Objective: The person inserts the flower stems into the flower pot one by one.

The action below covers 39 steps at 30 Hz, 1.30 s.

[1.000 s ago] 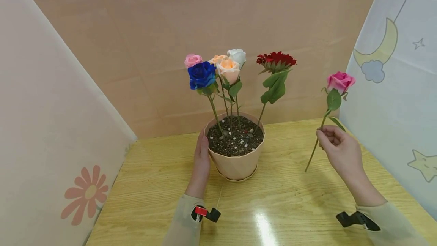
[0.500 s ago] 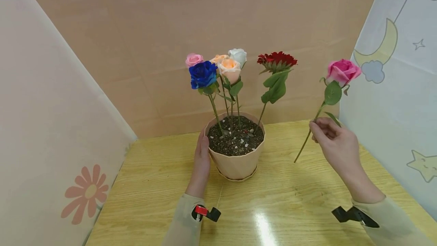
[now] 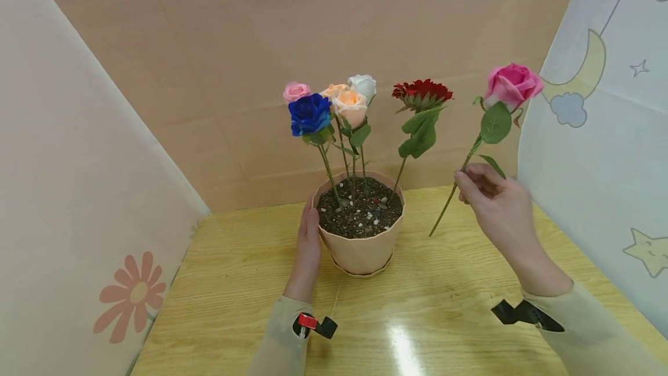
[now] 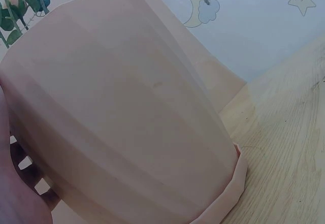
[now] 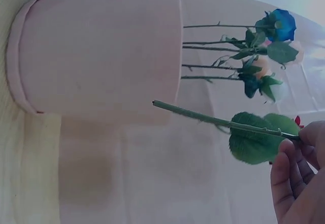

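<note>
A pale pink flowerpot (image 3: 362,255) filled with dark soil (image 3: 352,226) stands in the middle of the table. My left hand (image 3: 309,242) rests along the pot's left side; the left wrist view shows it at the edge, against the pot wall (image 4: 127,102). To the right of the pot, my right hand (image 3: 498,210) pinches the stem of a deep pink rose (image 3: 514,86) between thumb and fingers. The rose leans right, its bare lower stem end (image 5: 177,112) pointing down and left toward the pot, in the air and apart from it.
Rooted in the soil are a blue rose (image 3: 309,115), a light pink rose (image 3: 296,92), peach roses (image 3: 351,106), a white rose (image 3: 362,84) and, leaning right, a dark red flower (image 3: 423,93). Printed cloth walls (image 3: 590,190) enclose the wooden table (image 3: 235,306).
My right hand has moved left and up with the pink rose, bringing its stem end closer to the pot. My left hand and the pot have stayed put.
</note>
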Motion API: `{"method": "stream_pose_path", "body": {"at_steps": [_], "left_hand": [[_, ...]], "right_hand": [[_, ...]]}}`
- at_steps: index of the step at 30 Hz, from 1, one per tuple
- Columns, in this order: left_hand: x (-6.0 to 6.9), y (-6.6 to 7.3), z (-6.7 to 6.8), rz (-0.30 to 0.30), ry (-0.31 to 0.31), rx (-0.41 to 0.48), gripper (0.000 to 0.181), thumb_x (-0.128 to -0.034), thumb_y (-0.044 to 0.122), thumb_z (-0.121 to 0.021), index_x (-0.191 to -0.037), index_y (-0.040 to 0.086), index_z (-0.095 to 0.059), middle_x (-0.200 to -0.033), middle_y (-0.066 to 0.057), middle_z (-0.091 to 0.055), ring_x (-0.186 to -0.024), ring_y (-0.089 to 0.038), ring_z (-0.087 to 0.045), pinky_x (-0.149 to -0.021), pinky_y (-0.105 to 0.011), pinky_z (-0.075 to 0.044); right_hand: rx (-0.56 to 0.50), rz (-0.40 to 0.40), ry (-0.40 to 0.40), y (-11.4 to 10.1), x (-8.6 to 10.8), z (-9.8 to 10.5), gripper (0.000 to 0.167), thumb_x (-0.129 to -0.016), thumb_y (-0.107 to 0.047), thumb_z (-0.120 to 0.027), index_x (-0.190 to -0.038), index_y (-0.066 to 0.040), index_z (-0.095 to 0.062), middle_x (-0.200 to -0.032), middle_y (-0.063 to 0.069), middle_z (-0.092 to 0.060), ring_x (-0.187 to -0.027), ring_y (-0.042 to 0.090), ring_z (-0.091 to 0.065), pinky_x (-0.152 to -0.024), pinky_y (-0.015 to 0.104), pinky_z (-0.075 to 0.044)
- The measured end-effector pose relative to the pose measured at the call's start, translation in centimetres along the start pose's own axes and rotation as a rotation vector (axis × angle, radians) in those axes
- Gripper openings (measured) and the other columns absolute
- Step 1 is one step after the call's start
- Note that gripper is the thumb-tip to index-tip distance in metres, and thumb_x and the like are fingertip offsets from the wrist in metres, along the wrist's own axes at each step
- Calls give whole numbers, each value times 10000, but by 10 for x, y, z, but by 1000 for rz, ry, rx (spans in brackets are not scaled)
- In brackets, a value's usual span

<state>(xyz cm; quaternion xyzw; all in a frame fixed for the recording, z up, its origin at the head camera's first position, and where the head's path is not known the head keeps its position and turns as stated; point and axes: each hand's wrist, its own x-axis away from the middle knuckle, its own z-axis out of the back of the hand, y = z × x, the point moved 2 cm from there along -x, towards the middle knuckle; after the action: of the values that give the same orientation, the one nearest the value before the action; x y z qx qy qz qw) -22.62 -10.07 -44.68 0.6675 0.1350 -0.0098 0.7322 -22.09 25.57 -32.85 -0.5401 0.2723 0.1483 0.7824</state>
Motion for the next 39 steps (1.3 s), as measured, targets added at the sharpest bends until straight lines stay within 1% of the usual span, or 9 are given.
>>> {"method": "stream_pose_path", "body": {"at_steps": [5, 9, 14, 18, 24, 29, 34, 39], "left_hand": [[0, 0, 0, -7, -5, 16, 682, -1200, 558, -320, -1780, 208, -246, -1814, -63, -236, -1667, -343, -205, -1322, -625, -168], [-1, -1, 0, -8, -14, 28, 681, -1201, 551, -312, -1782, 202, -238, -1816, -82, -225, -1666, -366, -199, -1314, -651, -170], [-1, -1, 0, 3, -14, 35, 688, -1198, 558, -319, -1782, 204, -237, -1817, -90, -216, -1665, -375, -197, -1311, -659, -170], [-1, -1, 0, 5, -11, 31, 679, -1197, 561, -323, -1781, 225, -244, -1817, -79, -220, -1666, -366, -194, -1312, -656, -168], [-1, 0, 0, -5, -10, -1, 697, -1197, 566, -316, -1782, 196, -234, -1817, -89, -224, -1665, -380, -196, -1308, -666, -173], [0, 2, 0, -14, -14, -2, 672, -1200, 556, -317, -1780, 223, -248, -1816, -77, -225, -1667, -368, -192, -1309, -664, -169], [1, 3, -1, -19, -12, -1, 686, -1204, 544, -315, -1778, 176, -242, -1815, -108, -223, -1667, -382, -182, -1310, -663, -161], [0, 4, -1, -21, -4, -9, 685, -1204, 543, -318, -1778, 176, -244, -1812, -112, -231, -1661, -385, -207, -1314, -651, -167]], "right_hand": [[-44, 62, 6, -14, -6, -11, 79, -1057, -79, -766, -1085, -10, -793, -812, -41, -707, -706, 79, -650, -636, 158, -493], [-73, 91, 9, -22, -11, -20, 56, -1051, -49, -762, -1072, -13, -799, -821, -39, -710, -699, 76, -653, -668, 149, -520], [-97, 115, 12, -30, -17, -33, 48, -1050, -34, -757, -1055, -22, -803, -797, 9, -698, -696, 81, -644, -684, 156, -527], [-118, 136, 10, -35, -23, -44, 59, -1054, -35, -753, -1059, -35, -812, -801, 33, -698, -697, 94, -644, -662, 170, -516], [-137, 135, -10, -36, -28, -64, 79, -1064, -89, -758, -1072, -31, -812, -863, 47, -708, -716, 125, -651, -671, 179, -525], [-132, 146, -27, -36, -34, -78, 103, -1074, -147, -762, -1078, -60, -817, -879, 46, -691, -712, 141, -634, -676, 182, -521], [-127, 150, -40, -33, -38, -90, 127, -1076, -178, -766, -1090, -66, -824, -912, 57, -745, -724, 146, -654, -670, 186, -511], [-88, 155, -47, -32, -40, -101, 128, -1066, -189, -782, -1106, -77, -830, -980, 52, -792, -731, 135, -671, -641, 192, -497]]}}
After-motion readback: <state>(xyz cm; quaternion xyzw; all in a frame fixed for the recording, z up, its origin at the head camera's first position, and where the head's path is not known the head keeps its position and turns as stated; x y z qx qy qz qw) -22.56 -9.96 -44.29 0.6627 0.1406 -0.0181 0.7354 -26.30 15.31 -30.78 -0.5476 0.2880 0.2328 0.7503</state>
